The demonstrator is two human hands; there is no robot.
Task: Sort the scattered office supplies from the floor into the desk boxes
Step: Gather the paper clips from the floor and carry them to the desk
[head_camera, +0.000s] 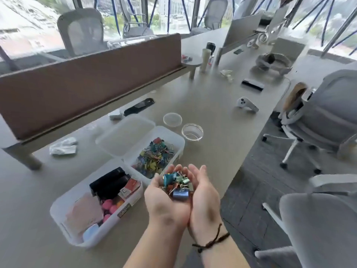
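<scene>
My left hand (164, 202) and my right hand (204, 200) are cupped side by side, palms up, and together hold a heap of coloured binder clips (177, 184). The hands hover just in front of a clear plastic box (180, 144) on the desk (212, 97); that box holds several more coloured clips (154, 159). To the left, a second clear box (58, 206) contains black staplers (110, 182), a red and white packet, pink round items and pink paper.
A translucent lid (125, 136) lies behind the clip box, with two round clear dishes (192, 131) beside it. A brown divider (87, 78) runs along the desk's back. A white controller (247, 104) lies farther right. Grey office chairs (328, 117) stand on the right.
</scene>
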